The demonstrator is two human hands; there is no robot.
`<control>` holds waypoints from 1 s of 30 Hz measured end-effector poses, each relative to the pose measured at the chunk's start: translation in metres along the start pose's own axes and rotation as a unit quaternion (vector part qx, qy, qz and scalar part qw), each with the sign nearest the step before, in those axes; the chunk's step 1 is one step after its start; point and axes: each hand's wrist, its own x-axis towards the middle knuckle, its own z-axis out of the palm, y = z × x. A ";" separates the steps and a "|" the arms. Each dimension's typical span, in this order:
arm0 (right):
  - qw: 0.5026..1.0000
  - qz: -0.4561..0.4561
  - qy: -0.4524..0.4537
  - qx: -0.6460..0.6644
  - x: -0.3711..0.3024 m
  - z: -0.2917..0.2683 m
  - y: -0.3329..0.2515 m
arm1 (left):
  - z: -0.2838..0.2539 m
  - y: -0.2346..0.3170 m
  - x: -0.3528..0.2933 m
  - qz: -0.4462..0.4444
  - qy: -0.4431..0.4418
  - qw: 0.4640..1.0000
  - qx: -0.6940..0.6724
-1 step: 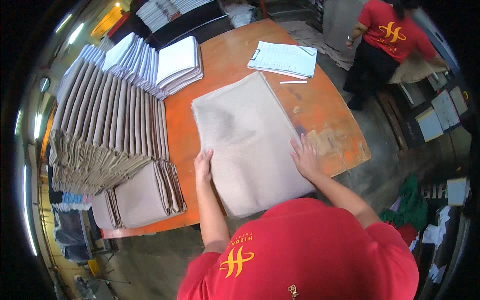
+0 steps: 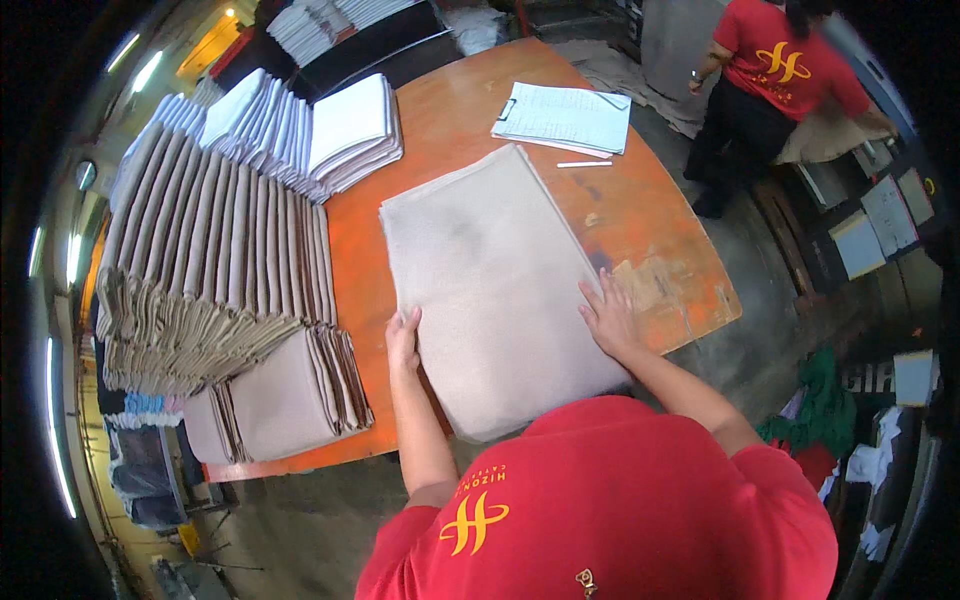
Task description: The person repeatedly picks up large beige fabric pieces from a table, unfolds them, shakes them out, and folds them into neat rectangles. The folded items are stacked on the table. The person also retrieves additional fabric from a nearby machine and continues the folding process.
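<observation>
A folded beige cloth [image 2: 500, 290] lies in front of me on an orange tabletop [image 2: 470, 95], its near end reaching my red shirt. My left hand [image 2: 403, 343] is closed on the cloth's left edge, thumb on top and the other fingers partly hidden at the side. Along the right edge, my right hand [image 2: 612, 320] rests flat with its fingers spread, holding nothing. To the left stands a tall row of folded beige cloths [image 2: 215, 225], with more folded beige cloths [image 2: 285, 395] at the near left.
Folded white cloths [image 2: 350, 125] stand behind the beige row. A clipboard with papers [image 2: 565, 118] and a white stick-like item [image 2: 584, 164] lie at the far right of the table. Beyond it, another person [image 2: 770, 70] in a red shirt stands by a dark counter.
The dent in the cloth's upper left looks a little smoother. My left hand has moved slightly toward me along the edge; my right hand stays nearly in place.
</observation>
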 end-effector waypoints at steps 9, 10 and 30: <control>1.000 0.012 0.008 0.003 0.014 0.004 0.000 | 0.021 0.018 0.102 -0.049 -0.008 0.978 0.201; 1.000 0.013 0.011 0.008 0.014 0.004 0.000 | 0.023 0.023 0.111 -0.062 -0.027 0.987 0.146; 0.997 0.051 -0.052 -0.017 0.025 -0.013 -0.009 | 0.028 0.075 0.387 0.011 0.059 0.964 -0.261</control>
